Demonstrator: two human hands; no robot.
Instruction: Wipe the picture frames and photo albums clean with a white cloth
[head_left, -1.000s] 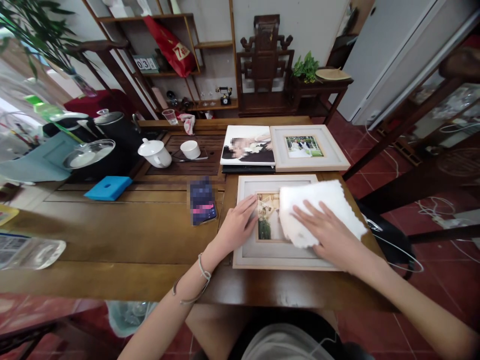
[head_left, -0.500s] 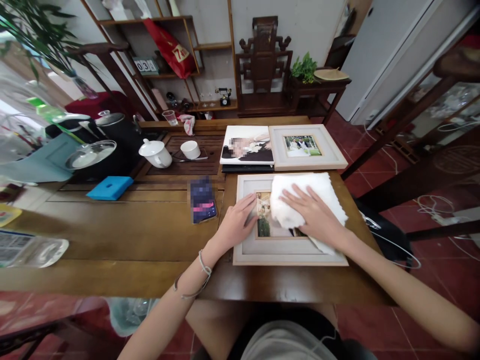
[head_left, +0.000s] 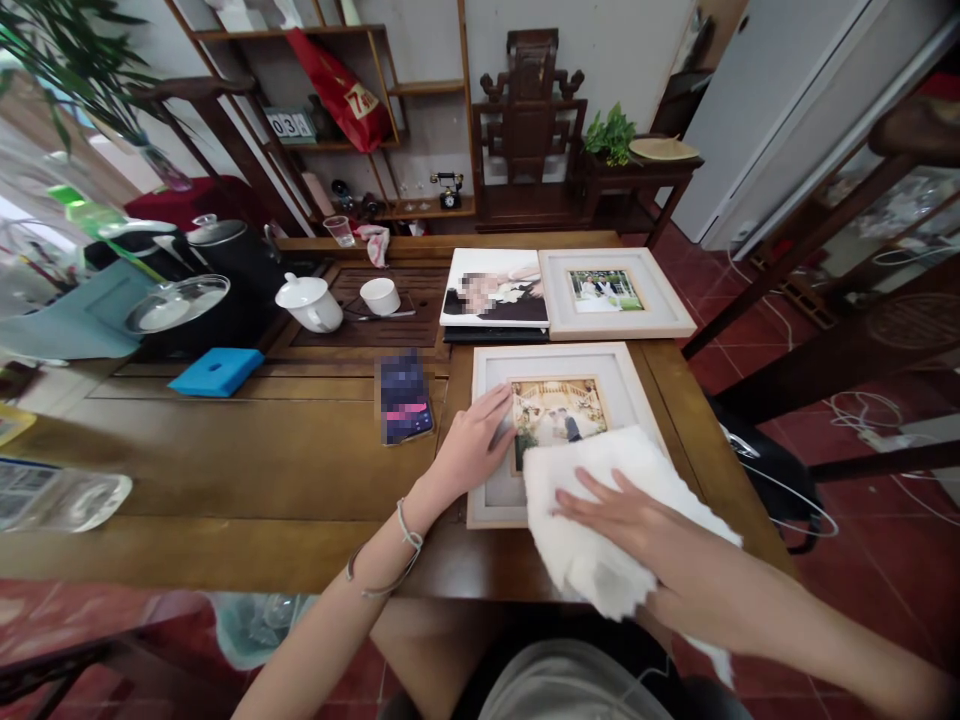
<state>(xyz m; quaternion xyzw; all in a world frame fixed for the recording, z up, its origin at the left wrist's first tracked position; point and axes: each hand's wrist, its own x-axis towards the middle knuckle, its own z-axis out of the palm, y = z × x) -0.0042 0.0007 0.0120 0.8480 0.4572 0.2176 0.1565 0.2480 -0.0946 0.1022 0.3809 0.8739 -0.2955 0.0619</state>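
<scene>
- left hand [head_left: 472, 450] flat, fingers loose, resting on picture frame [head_left: 559, 360] at its 9 o'clock edge; grasps nothing
- right hand [head_left: 622, 515] flat, fingers spread; presses white cloth [head_left: 592, 570] over picture frame's 5 o'clock corner
- picture frame flat on table [head_left: 262, 450]; phone [head_left: 405, 398] at its 9 o'clock

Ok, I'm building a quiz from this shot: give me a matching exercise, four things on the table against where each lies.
1 white cloth
2 phone
3 teapot
4 blue block

A beside the white cup
B under the right hand
C farthest left of the four
D just left of the nearest frame

Pairs: 1-B, 2-D, 3-A, 4-C
</scene>
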